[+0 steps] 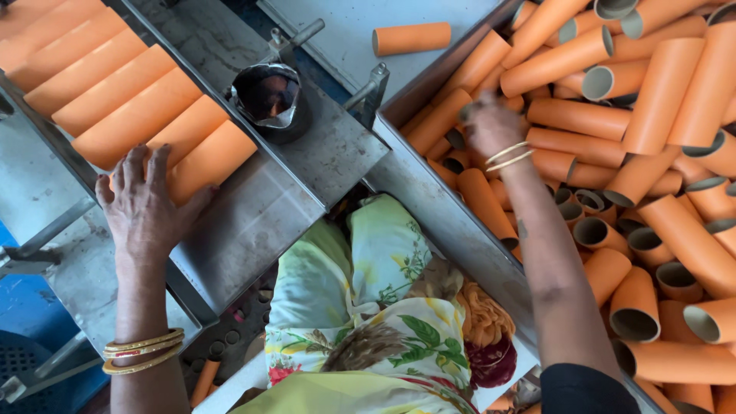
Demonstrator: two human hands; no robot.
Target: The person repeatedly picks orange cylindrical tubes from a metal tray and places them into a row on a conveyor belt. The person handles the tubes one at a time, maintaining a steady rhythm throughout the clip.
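Nearest, a floral cloth point(368, 322) in yellow and green is seen at the lower middle, draped over the person's lap. Gold bangles point(142, 351) are worn on the left wrist at lower left.

The left hand point(146, 207) is laid flat, fingers spread and unclenched, on the near end of a row of orange tubes point(115, 92). These tubes lie side by side, touching one another, in a sloping metal tray point(253, 222) at left. The hand rests on the nearest tube; nothing is gripped by it.

A grey metal bench point(337, 146) runs between the tray and the bin. A small dark cup point(270, 100) with a shiny lining stands on it, beside two bolt-like metal posts point(376, 80).

At right, a metal bin point(445, 207) is filled with loose orange tubes point(659, 153), piled at all angles, many with open ends showing. The right hand point(491, 123) is reached down into the bin's far-left part, among the tubes. It is blurred; the fingers appear curled around a tube end, but a firm grasp cannot be told. Thin bangles point(507, 156) are worn on that wrist.

Farthest, a single orange tube point(412, 38) lies alone on a flat grey surface beyond the bin's wall.
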